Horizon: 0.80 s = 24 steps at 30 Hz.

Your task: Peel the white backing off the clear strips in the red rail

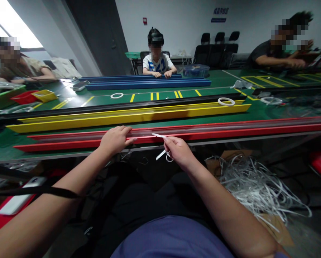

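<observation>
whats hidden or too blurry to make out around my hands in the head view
Head view:
white strip: middle hidden by right hand
red channel: right end cut off by the picture edge, part hidden by left hand
cardboard: mostly hidden by loose white strips

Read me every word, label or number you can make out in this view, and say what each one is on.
Nothing can be read for certain: the blue sign high on the back wall has characters too small and blurred to read, the small red sign on that wall is too small, and the print on the seated person's shirt is too blurred.
</observation>
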### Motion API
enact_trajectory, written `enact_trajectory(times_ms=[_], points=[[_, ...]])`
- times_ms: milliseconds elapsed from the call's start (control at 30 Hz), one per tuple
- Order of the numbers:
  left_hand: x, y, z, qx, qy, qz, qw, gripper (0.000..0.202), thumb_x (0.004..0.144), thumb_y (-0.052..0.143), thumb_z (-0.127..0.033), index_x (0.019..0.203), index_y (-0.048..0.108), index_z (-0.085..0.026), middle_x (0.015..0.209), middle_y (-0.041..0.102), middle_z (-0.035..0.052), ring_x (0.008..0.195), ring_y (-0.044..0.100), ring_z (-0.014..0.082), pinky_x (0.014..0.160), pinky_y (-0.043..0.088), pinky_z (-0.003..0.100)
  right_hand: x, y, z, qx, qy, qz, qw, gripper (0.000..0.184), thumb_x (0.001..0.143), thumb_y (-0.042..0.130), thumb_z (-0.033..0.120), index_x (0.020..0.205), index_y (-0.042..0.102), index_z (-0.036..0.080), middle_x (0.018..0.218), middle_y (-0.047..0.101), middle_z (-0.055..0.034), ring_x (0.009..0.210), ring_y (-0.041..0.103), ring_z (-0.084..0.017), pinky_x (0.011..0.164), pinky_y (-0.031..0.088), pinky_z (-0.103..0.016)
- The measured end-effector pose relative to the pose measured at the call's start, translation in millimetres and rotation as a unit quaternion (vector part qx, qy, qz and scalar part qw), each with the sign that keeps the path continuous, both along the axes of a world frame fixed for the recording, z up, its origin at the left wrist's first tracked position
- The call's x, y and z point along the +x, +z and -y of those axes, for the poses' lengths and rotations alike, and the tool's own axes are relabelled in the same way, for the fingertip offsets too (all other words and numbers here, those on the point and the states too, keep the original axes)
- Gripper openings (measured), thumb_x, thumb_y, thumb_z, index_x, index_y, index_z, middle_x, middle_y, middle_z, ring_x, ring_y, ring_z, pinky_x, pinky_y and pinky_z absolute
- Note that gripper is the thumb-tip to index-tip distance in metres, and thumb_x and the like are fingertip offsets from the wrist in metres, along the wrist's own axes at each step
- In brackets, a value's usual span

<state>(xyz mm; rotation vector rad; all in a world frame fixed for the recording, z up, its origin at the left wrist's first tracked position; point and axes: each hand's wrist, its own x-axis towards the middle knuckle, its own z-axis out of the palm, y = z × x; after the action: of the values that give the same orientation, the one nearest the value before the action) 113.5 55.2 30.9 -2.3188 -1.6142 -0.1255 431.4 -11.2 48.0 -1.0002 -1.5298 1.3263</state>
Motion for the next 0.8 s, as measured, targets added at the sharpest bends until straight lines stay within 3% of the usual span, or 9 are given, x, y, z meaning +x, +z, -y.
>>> enact_trajectory(times_ms=[500,800], points=[[-14,-0.6,0,-0.004,-0.004,0.000,1.000,0.066,0.099,0.036,-0.070,0.135,0.060,-0.020,0.121,0.070,0.0158,0.111,0.066,0.0341,0.094,0.050,0.043,4,13.1,10,0.013,0.008,0.009,1.000,0.059,0.099,0.051,0.069,0.071,0.056,0.018,0.061,0.045,0.0018,0.052,0.038,-0.008,0.052,0.030,-0.022],[-53,-6.0,2,-0.014,-0.002,0.017,1.000,0.072,0.098,0.036,-0.070,0.140,0.060,-0.017,0.128,0.069,0.0186,0.116,0.065,0.0370,0.100,0.050,0.047,1,17.9,15,0.021,0.020,0.008,1.000,0.055,0.101,0.051,0.065,0.072,0.056,0.018,0.064,0.046,0.0015,0.054,0.040,-0.008,0.052,0.028,-0.022]])
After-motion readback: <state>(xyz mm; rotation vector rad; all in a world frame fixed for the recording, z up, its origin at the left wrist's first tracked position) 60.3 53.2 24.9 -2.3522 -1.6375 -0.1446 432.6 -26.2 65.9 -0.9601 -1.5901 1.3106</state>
